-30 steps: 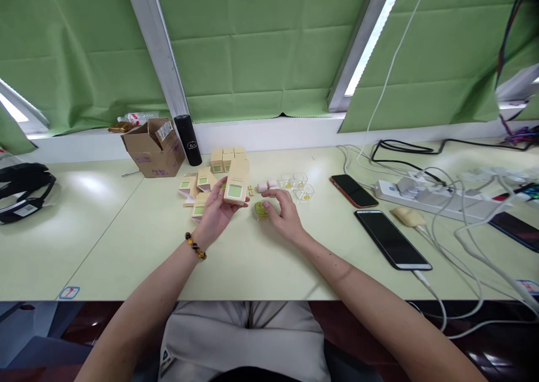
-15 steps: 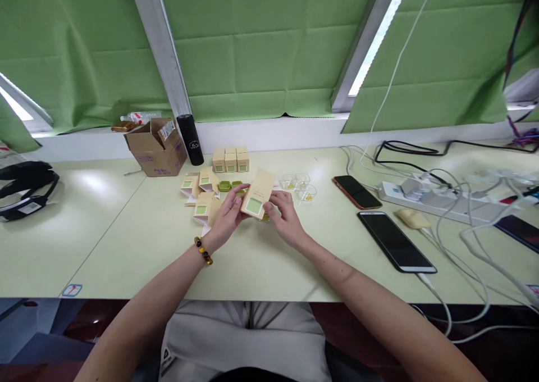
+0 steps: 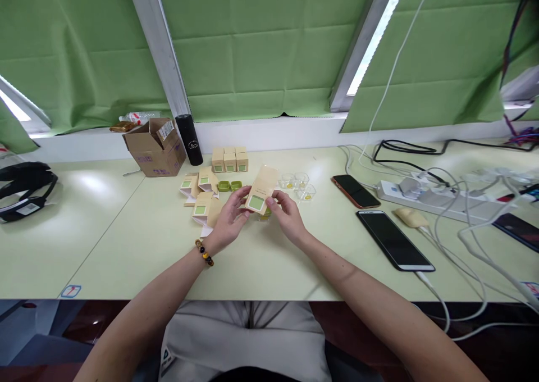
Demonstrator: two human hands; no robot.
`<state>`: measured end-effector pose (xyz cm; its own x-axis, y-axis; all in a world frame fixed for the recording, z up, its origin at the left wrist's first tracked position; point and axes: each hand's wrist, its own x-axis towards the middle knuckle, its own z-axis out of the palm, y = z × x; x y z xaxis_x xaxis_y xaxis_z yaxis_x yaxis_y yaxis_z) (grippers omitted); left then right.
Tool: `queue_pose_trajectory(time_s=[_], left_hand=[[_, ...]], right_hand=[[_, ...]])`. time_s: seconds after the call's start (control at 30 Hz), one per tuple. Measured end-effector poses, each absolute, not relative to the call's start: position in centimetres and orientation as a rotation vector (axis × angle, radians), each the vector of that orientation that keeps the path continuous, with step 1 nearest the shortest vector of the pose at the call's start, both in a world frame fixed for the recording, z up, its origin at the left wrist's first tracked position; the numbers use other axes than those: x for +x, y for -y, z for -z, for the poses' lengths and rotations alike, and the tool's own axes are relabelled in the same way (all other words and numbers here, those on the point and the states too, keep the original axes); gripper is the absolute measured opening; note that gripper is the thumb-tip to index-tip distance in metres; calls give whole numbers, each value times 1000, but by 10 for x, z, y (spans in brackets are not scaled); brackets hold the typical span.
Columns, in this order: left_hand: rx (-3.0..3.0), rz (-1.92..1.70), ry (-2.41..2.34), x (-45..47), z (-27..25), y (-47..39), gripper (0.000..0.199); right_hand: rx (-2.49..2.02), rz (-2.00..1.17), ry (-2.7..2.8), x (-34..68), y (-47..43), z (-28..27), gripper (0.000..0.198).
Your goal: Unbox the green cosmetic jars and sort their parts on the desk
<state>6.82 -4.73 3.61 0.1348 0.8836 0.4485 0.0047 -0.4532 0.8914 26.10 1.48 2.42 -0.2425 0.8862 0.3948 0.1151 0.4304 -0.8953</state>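
Between both hands, a small kraft paper box (image 3: pixel 261 188) with a green square on its front is held tilted above the table, its long flap pointing away from me. My left hand (image 3: pixel 231 216) grips its left side. The fingers of my right hand (image 3: pixel 288 213) pinch its lower right edge. Just under the box a small clear cup with green in it (image 3: pixel 264 215) is partly hidden. Two green pieces (image 3: pixel 230 186) sit behind my left hand. Several opened kraft boxes (image 3: pixel 202 209) lie to its left. Beyond my right hand are clear plastic cups (image 3: pixel 305 192) with yellow marks.
Three closed kraft boxes (image 3: pixel 229 160) stand in a row at the back. A cardboard carton (image 3: pixel 155 149) and a black bottle (image 3: pixel 189 139) are further left. Phones (image 3: pixel 396 240), a power strip (image 3: pixel 421 196) and tangled cables occupy the right side.
The kraft box has turned a little more upright and shifted slightly right. My left thumb has moved off its front to below its lower edge.
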Motion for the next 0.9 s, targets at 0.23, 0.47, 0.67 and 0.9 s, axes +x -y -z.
queue_pose_trajectory(time_s=[0.23,0.47,0.67,0.9], left_hand=[[1694,-1444,-953,70,-32,46,56],[1646,-1433,-923,69,-31,47,58],[1633,-1444,-890,68,-32,47,55],[1643,-1468,-901,67,-32,46,53]], right_hand=[[-819,-1021,1634,258,-14,-21,53],[-786,-1049,1612,257,-16,-21,51],[-728,-1119,1593,257,-15,-23,49],[-698,-1213,1568,255,-14,-25,53]])
